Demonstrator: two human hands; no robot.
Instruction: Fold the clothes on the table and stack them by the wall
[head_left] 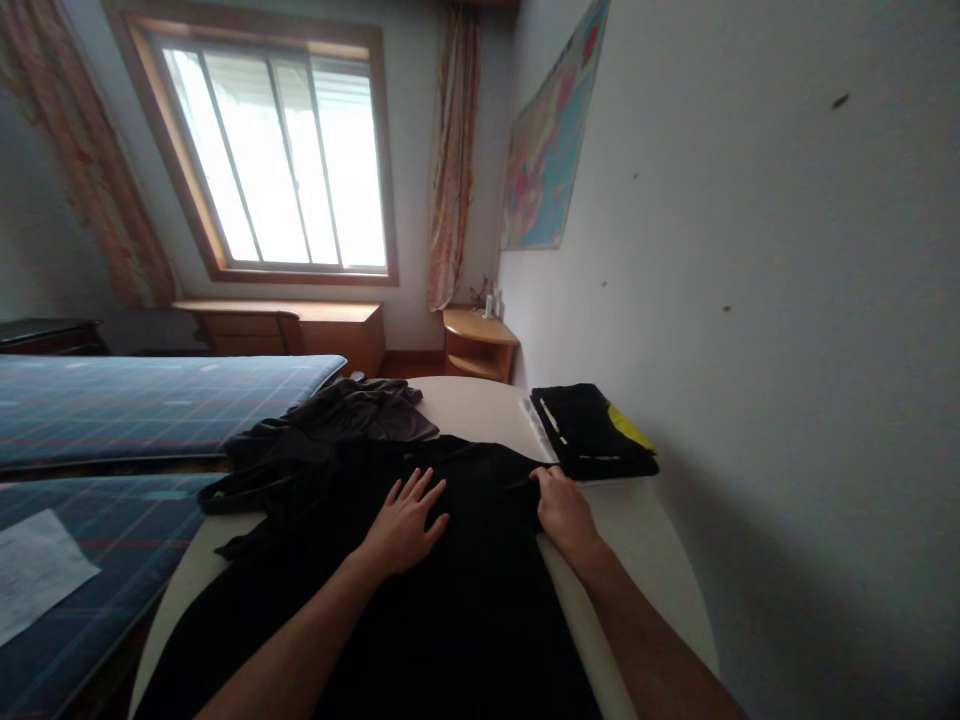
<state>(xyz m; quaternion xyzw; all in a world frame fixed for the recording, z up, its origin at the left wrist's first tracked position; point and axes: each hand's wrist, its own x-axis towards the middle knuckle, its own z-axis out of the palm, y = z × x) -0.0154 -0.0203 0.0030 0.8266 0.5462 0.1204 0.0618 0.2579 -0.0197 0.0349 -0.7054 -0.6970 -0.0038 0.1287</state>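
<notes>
Head view, left hand: the left hand [405, 528] lies palm down, fingers spread, on the black garment [480, 590].
Right hand: the right hand [566, 510] is closed on the garment's right edge, thumb and fingers pinching the cloth.
Black garment: spread over the cream round table [472, 398], running toward the person under both forearms; its type cannot be told.
Grey garment: a dark grey garment [382, 408] lies crumpled at the table's far left, against the black cloth; where one ends is unclear.
Folded clothing: a black folded stack [585, 432] with a yellow section [630, 430] sits just beyond the right hand, near the wall.
Mattresses: two blue plaid mattresses [150, 410] at left, the nearer bearing a white paper sheet [41, 570].
Background: a wood-framed window [277, 160], patterned curtains [454, 170], a wooden desk [341, 325], a corner shelf [480, 325] and a wall map [551, 140].
</notes>
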